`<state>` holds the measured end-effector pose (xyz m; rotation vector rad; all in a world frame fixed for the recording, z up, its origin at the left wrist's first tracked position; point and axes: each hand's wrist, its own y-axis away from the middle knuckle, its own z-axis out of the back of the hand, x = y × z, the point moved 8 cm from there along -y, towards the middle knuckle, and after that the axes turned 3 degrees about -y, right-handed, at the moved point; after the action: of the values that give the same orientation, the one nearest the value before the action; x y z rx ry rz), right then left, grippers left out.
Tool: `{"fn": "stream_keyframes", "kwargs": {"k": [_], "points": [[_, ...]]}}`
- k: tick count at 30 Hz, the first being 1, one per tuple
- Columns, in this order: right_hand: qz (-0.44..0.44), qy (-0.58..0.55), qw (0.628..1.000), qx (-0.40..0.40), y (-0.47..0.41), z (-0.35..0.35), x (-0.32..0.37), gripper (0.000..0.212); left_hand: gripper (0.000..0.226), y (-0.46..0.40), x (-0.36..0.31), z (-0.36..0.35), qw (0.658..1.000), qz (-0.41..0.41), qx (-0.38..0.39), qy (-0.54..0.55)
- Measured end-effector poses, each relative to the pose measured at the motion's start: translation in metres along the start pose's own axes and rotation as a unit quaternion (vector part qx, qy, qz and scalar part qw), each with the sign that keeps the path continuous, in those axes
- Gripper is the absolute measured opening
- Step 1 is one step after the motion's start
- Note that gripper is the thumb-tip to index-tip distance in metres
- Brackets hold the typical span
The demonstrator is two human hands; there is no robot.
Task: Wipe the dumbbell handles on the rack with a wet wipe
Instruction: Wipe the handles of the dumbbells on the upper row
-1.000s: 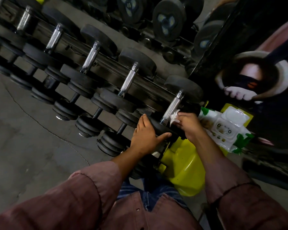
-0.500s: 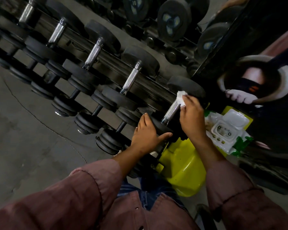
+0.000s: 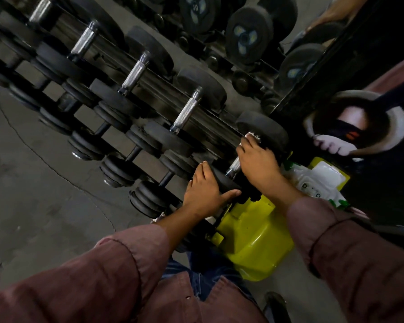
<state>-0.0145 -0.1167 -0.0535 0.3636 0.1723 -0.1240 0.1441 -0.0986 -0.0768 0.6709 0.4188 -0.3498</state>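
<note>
A dim gym corner is seen from above, from a camera worn on the head. A long black rack (image 3: 149,89) runs diagonally from upper left to the right, loaded with dumbbells whose chrome handles are crossed over its rails. The nearest dumbbell (image 3: 264,129), at the right end of the rack, is being worked on.

The right hand (image 3: 258,159) is curled over the upper part of that dumbbell's handle (image 3: 235,164), with a white wet wipe (image 3: 251,135) pinched under the fingers; only a crumpled corner of the wipe is seen, poking out beside the far black weight head. A short stretch of bare chrome is shown below the hand.

The left hand (image 3: 205,190) is laid on the near black weight head (image 3: 222,181) of the same dumbbell, fingers fairly straight over its top and the thumb spread along its lower edge, so the grip is loose and flat rather than closed.

Just to the right of the right hand, a white pack of wipes (image 3: 317,180) with green leaf print is seen lying beside the rack. Below the hands a bright yellow-green moulded part (image 3: 254,241) is seen. Rolled-up maroon sleeves (image 3: 103,271) and blue jeans are seen at the bottom. The concrete floor (image 3: 33,194) is cracked.
</note>
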Motion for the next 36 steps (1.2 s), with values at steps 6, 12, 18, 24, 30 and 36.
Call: {"fn": "stream_keyframes", "kwargs": {"k": [6,12,18,24,30,36], "points": [[0.113,0.062,0.987,0.096,-0.025,-0.001,0.013,0.039,0.132,0.001,-0.001,0.002,1.0,-0.002,0.001,-0.008],[0.083,0.095,0.991,0.037,-0.017,0.007,0.002,0.034,0.133,0.001,0.001,0.002,1.0,-0.004,-0.006,-0.006],[0.198,0.035,0.97,0.139,-0.014,0.001,0.034,0.041,0.13,0.002,0.0,0.003,1.0,-0.006,0.0,-0.011],[0.243,-0.051,0.949,0.195,-0.007,0.001,0.053,0.028,0.129,0.001,-0.001,0.003,1.0,-0.008,-0.001,-0.008],[0.261,-0.085,0.951,0.144,-0.006,0.007,0.051,0.025,0.129,0.002,-0.001,0.004,1.0,-0.007,0.001,-0.006],[0.207,-0.13,0.963,0.111,-0.001,0.006,0.043,0.024,0.128,0.002,-0.001,0.004,1.0,-0.008,-0.001,-0.01]]}}
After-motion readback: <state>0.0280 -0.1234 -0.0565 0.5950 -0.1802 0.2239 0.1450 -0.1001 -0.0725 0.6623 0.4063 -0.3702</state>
